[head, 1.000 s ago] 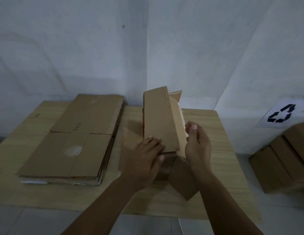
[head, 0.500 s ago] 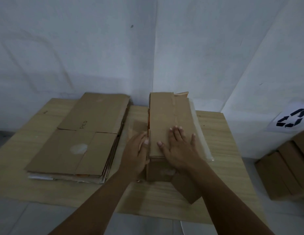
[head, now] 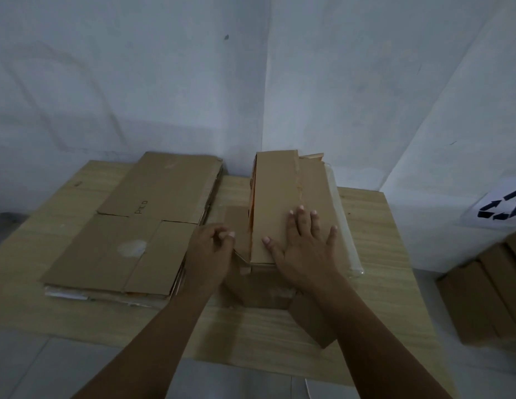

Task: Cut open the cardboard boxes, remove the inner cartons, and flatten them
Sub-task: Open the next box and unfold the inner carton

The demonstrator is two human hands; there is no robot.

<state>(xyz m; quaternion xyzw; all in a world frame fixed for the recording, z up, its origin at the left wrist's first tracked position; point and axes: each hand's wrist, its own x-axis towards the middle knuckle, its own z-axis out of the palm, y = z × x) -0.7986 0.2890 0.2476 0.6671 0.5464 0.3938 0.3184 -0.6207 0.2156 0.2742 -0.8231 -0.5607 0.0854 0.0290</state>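
Pressing flat right hand (head: 304,243) on cardboard box (head: 291,203); left hand (head: 212,249) curled alongside.

Dim, bluish light; soft focus (edges bowed outward).

A bare corner of the room, with a wooden table pushed into it.

The light wood-grain table (head: 374,269) stands against two pale, scuffed white walls (head: 135,82) that meet in a vertical seam behind it. A small dark speck (head: 226,37) marks the left wall high up. On the right wall hangs a white paper sign printed with black recycling arrows (head: 503,208), partly cut off at the frame edge. Pale grey floor tiles (head: 35,367) show below the table's near edge.
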